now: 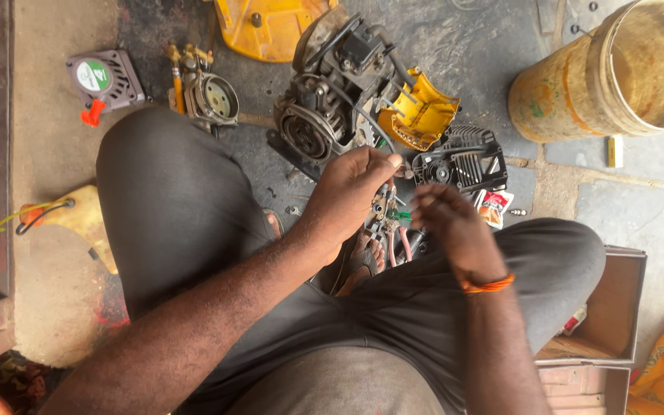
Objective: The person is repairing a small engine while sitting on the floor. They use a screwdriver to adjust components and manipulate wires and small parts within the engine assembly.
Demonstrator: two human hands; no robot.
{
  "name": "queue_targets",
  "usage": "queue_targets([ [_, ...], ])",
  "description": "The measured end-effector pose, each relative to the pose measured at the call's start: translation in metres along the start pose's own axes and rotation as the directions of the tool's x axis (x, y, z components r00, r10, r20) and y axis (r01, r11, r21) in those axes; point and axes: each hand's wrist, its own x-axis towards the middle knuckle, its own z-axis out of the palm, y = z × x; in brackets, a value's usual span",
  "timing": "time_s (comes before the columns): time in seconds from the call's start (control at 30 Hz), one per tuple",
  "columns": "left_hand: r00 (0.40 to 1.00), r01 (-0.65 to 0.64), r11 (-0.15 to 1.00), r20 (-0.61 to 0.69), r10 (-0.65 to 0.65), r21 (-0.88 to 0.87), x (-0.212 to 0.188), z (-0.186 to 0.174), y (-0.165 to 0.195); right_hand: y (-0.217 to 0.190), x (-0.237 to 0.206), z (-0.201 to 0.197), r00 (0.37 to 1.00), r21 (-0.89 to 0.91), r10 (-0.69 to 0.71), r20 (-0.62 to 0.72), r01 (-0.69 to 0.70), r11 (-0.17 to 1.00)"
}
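My left hand (351, 192) is closed on a small metal carburettor-like part (384, 209) held over my lap, pinching near its top. My right hand (449, 223), blurred, is right beside the same part, with its fingers curled toward a green bit and some pinkish tubes (403, 242) hanging below it. An orange thread band (487, 284) circles my right wrist. Just beyond the hands, a dismantled small engine (332, 100) with a yellow cover piece (423, 114) lies on the floor.
A black finned housing (461, 160) and a small sachet (493, 206) lie right of the engine. A large worn bucket (616, 73) stands at top right. A grey starter cover (105, 81), a round metal part (213, 96), a yellow casing (267, 27) and an open cardboard box (609, 315) surround me.
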Motion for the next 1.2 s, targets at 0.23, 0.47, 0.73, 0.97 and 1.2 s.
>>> queue_targets([
  [0.23,0.993,0.031,0.999,-0.114,-0.027,0.032,-0.001,-0.001,0.008,0.075,0.05,0.03,0.985,-0.633,-0.086,0.153,0.164,0.756],
  [0.47,0.993,-0.035,0.999,-0.112,0.031,-0.037,-0.005,-0.007,0.013,0.072,0.071,0.12,0.971,-0.774,-0.233,-0.061,0.101,0.625],
  [0.73,0.976,-0.07,0.996,-0.209,0.057,-0.053,0.005,-0.018,0.016,-0.076,0.044,0.238,0.55,0.323,0.503,-0.667,-0.395,0.86],
  [0.97,0.971,-0.057,0.998,-0.233,0.056,-0.001,0.014,-0.02,0.013,-0.033,0.066,0.189,0.81,-0.179,0.389,-0.438,-0.503,0.846],
  [1.2,0.978,-0.119,0.992,-0.18,0.109,-0.043,0.012,-0.013,0.014,0.039,0.097,0.088,0.93,-0.918,0.312,0.193,0.059,0.392],
])
